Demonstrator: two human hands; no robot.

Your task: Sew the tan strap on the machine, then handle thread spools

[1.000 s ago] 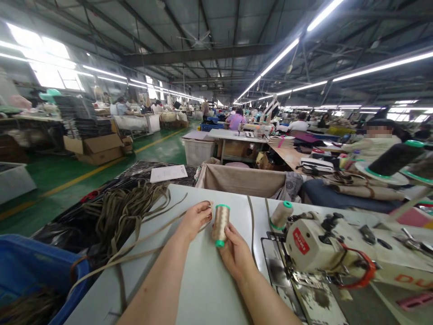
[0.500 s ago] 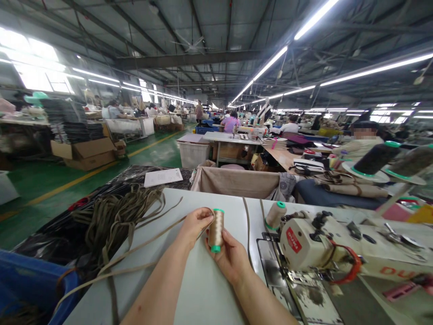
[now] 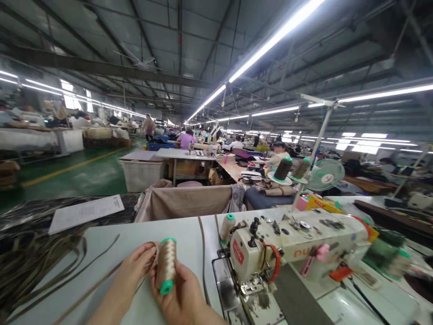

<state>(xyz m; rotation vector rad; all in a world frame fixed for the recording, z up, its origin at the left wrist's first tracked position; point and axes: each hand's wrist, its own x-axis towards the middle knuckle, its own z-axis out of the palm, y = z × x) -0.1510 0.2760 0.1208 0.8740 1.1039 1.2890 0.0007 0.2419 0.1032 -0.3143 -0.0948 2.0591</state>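
A spool of beige thread (image 3: 167, 262) with green ends stands tilted in my right hand (image 3: 184, 289), whose fingers wrap round it from the right and below. My left hand (image 3: 135, 266) pinches a narrow brown fabric strap (image 3: 101, 280) close against the spool's left side. That strap trails back to the left over the white tabletop (image 3: 184, 239). Part of it is hidden behind the fingers. To the far left lies a heap of similar straps (image 3: 37, 268).
A sewing machine (image 3: 257, 248) stands right of my hands, with another beige spool (image 3: 227, 228) beside its head. Further strips cross the tabletop between. Behind the table is a cloth-lined bin (image 3: 189, 201); a paper sheet (image 3: 86, 212) lies at left. People work further back.
My view has swung to the right, so more of the sewing machine and a fan show. Both hands keep their holds, and the spool now leans with its lower end towards me.
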